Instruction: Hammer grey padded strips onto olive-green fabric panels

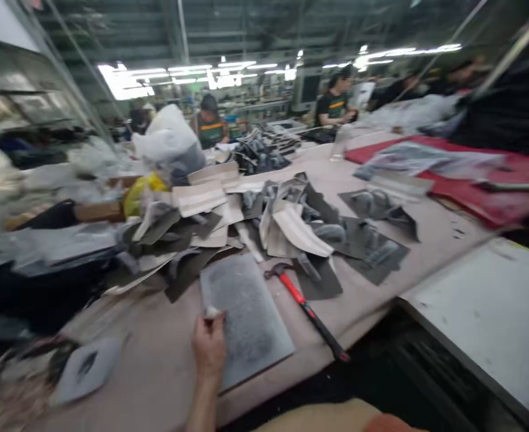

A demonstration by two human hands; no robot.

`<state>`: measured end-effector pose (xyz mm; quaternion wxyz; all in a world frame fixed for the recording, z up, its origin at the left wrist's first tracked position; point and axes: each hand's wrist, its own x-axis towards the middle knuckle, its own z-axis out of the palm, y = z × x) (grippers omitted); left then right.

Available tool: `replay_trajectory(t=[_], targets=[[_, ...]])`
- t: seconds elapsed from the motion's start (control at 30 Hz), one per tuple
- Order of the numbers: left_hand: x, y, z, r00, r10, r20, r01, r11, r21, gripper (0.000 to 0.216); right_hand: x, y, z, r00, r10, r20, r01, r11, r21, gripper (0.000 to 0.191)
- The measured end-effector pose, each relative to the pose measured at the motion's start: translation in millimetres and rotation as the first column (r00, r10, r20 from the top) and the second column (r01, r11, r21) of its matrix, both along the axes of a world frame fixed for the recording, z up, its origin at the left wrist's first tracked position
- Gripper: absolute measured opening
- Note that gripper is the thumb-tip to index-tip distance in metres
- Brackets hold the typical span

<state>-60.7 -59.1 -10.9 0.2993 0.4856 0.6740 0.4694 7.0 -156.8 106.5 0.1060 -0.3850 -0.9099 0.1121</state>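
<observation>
My left hand pinches a small whitish bit, too blurred for me to read its axis | bit at left edge of grey slab, on table | slab's long axis runs outward, far end leaning left | right hand: I can't tell

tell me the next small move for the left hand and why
Probably set the white bit down on the slab: the left hand seems to pinch it by the slab's left edge, with the hammer lying beside the slab.
</observation>
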Motion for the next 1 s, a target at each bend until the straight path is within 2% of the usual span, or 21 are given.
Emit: replay_trajectory(t=[0.07, 0.13, 0.17, 0.2, 0.27, 0.33, 0.43, 0.53, 0.6, 0.7, 0.73, 0.8, 0.87, 0.93, 1.0], targets=[[-4.8, 6.2, -10.4, 0.999, -0.001, -0.033, -0.001, 0.999, -0.045, 0.041, 29.3, 48.4, -14.6, 0.987, -0.157, -0.031, 0.157, 0.988, -0.003, 0.024], [-7.3, 5.8, -11.6, 0.998, -0.013, -0.054, 0.009, 0.997, -0.072, 0.044, 82.5, 85.4, -26.6, 0.942, -0.328, -0.074, 0.327, 0.945, -0.024, 0.024], [-7.9, 4.8, -10.5, 0.998, -0.018, -0.063, 0.013, 0.997, -0.076, 0.046, 114.8, 99.5, -31.4, 0.849, -0.508, -0.145, 0.501, 0.861, -0.085, 0.025], [-8.2, 4.4, -9.2, 0.997, -0.022, -0.070, 0.016, 0.997, -0.079, 0.047, 148.1, 111.0, -35.7, 0.718, -0.676, -0.165, 0.661, 0.736, -0.145, 0.024], [-8.4, 5.9, -8.1, 0.996, -0.018, -0.085, 0.011, 0.996, -0.089, 0.050, 208.5, 126.6, -44.1, 0.505, -0.854, -0.124, 0.837, 0.519, -0.172, 0.024], [-8.3, 9.6, -9.7, 0.996, -0.028, -0.090, 0.020, 0.995, -0.094, 0.051, 248.5, 133.6, -54.2, 0.439, -0.894, -0.094, 0.878, 0.449, -0.166, 0.034], [-8.4, 13.9, -13.2, 0.993, -0.034, -0.110, 0.025, 0.996, -0.080, 0.051, 264.0, 137.1, -71.0, 0.436, -0.898, -0.061, 0.882, 0.440, -0.170, 0.045], [-8.7, 13.8, -14.8, 0.995, -0.031, -0.094, 0.027, 0.999, -0.046, 0.051, 257.0, 145.2, -74.4, 0.409, -0.912, -0.046, 0.892, 0.409, -0.194, 0.036], [-8.3, 12.1, -15.0, 0.998, -0.035, -0.057, 0.034, 0.999, -0.023, 0.051, 258.9, 153.7, -61.7, 0.388, -0.919, -0.066, 0.897, 0.393, -0.204, 0.036], [-6.0, 9.1, -14.0, 0.999, -0.043, 0.011, 0.043, 0.999, 0.007, 0.047, 273.3, 163.0, -24.8, 0.374, -0.918, -0.132, 0.896, 0.394, -0.202, 0.046], [-4.8, 8.3, -13.5, 0.998, -0.047, 0.036, 0.047, 0.999, 0.016, 0.045, 277.1, 163.1, -11.5, 0.370, -0.913, -0.173, 0.886, 0.403, -0.229, 0.048], [-2.4, 7.2, -12.9, 0.993, -0.056, 0.100, 0.053, 0.998, 0.034, 0.041, 276.1, 155.2, 9.5, 0.341, -0.890, -0.301, 0.820, 0.439, -0.368, 0.048], [-0.3, 6.6, -13.5, 0.985, -0.048, 0.164, 0.041, 0.998, 0.050, 0.043, 259.5, 134.6, 16.5, 0.286, -0.858, -0.427, 0.701, 0.492, -0.517, 0.048], [0.8, 6.0, -15.4, 0.980, -0.045, 0.192, 0.034, 0.998, 0.060, 0.045, 228.7, 103.4, 5.8, 0.277, -0.825, -0.492, 0.620, 0.545, -0.565, 0.047], [0.7, 4.8, -17.2, 0.983, -0.054, 0.177, 0.044, 0.997, 0.062, 0.042, 191.2, 69.4, -20.1, 0.327, -0.788, -0.522, 0.608, 0.598, -0.522, 0.047]])
